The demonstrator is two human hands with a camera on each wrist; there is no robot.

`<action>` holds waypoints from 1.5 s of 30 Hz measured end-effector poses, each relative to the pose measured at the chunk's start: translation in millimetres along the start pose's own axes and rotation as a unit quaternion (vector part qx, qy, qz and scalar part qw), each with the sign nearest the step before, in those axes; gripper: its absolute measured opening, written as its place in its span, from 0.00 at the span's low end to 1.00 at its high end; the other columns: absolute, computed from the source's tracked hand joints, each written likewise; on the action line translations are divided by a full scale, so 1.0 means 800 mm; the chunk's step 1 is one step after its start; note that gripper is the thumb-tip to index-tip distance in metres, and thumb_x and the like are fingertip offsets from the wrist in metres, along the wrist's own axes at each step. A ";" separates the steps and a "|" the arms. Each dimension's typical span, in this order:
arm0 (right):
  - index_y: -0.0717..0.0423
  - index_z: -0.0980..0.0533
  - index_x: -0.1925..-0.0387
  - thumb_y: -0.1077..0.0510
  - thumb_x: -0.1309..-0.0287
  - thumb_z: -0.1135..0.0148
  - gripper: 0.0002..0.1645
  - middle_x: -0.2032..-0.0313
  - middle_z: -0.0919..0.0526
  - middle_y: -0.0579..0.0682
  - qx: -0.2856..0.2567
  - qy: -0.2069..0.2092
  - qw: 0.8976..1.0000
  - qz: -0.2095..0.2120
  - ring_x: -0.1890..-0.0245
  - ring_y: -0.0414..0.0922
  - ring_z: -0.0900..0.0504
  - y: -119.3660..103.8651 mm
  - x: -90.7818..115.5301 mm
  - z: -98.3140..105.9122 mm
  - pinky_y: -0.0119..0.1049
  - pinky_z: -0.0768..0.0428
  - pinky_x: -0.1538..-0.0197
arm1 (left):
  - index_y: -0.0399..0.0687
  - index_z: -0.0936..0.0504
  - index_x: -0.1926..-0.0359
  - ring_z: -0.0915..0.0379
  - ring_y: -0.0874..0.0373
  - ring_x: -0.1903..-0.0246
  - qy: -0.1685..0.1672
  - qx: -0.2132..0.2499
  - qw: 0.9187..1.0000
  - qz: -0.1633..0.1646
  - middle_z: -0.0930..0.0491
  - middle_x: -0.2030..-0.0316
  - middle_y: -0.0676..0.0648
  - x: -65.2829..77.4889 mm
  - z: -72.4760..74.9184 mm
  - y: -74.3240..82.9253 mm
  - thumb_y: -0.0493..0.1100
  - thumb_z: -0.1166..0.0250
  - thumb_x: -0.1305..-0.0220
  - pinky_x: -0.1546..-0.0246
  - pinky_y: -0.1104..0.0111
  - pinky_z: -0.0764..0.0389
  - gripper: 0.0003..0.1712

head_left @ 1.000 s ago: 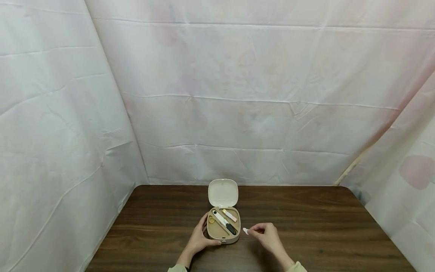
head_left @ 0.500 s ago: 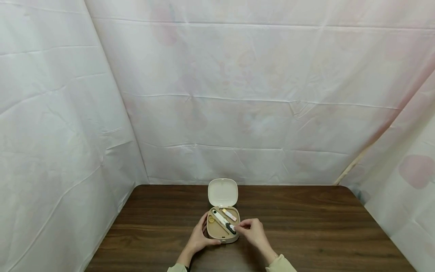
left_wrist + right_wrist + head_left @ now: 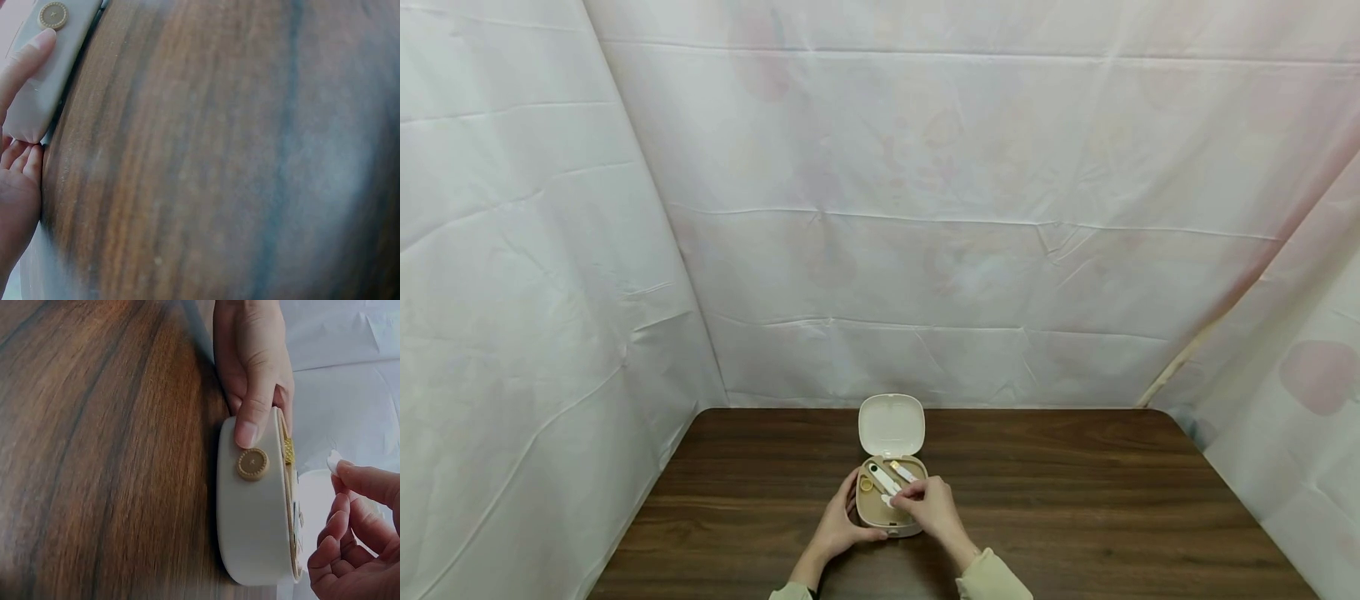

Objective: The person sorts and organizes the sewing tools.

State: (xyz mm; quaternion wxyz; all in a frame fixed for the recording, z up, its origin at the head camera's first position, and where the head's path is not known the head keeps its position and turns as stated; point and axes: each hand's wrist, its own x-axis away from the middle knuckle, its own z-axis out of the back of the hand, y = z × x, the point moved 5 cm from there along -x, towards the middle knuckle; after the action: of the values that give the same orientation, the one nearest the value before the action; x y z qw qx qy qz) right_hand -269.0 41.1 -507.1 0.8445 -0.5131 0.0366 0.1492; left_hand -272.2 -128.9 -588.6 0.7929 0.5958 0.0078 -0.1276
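A small jewellery box stands on the table, its white lid raised at the back. My left hand grips it from the left, thumb on the front wall beside the round button and fingers along the side. Over the tray, my right hand pinches a small white earring with a thin wire hook between thumb and fingertip. In the tray lie a gold ring, a long white tool and a short white stick with a yellow end. The right hand hides the tool's dark end.
The dark wooden table stretches to both sides of the box. A pale curtain hangs right behind the table's back edge, with more cloth at left and right.
My right hand has carried the earring leftward, from beside the box to over its tray. The left hand has kept its grip on the box, which stays in place.
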 end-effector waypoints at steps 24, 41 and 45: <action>0.56 0.21 0.89 0.62 0.68 0.28 0.07 0.87 0.23 0.42 0.074 -0.012 0.997 -0.010 0.84 0.33 0.31 0.000 -0.011 -0.024 0.25 0.30 0.83 | 0.31 0.51 0.36 0.45 0.40 0.42 0.009 0.000 0.999 -0.035 0.43 0.40 0.32 0.004 0.003 0.018 0.39 0.22 0.70 0.43 0.57 0.36 0.62; 0.56 0.20 0.88 0.65 0.70 0.30 0.05 0.87 0.21 0.43 0.091 -0.016 0.996 0.006 0.82 0.33 0.29 -0.001 -0.012 -0.024 0.25 0.28 0.79 | 0.36 0.52 0.34 0.46 0.44 0.40 0.003 0.000 1.000 -0.023 0.44 0.38 0.35 0.001 0.003 0.000 0.45 0.22 0.70 0.42 0.58 0.37 0.64; 0.57 0.19 0.87 0.66 0.70 0.30 0.04 0.86 0.20 0.44 0.088 -0.016 0.996 0.010 0.82 0.33 0.29 -0.004 -0.011 -0.023 0.25 0.28 0.79 | 0.32 0.51 0.36 0.46 0.41 0.41 0.004 0.002 1.000 -0.025 0.44 0.39 0.32 0.005 0.004 0.023 0.41 0.23 0.69 0.43 0.55 0.38 0.62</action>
State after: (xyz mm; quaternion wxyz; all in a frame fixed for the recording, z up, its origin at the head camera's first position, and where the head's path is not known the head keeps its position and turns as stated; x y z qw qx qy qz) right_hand -275.1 22.0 -511.3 0.8856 -0.4335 0.0412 0.1616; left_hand -264.5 -127.6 -571.1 0.7882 0.5976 0.0258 -0.1450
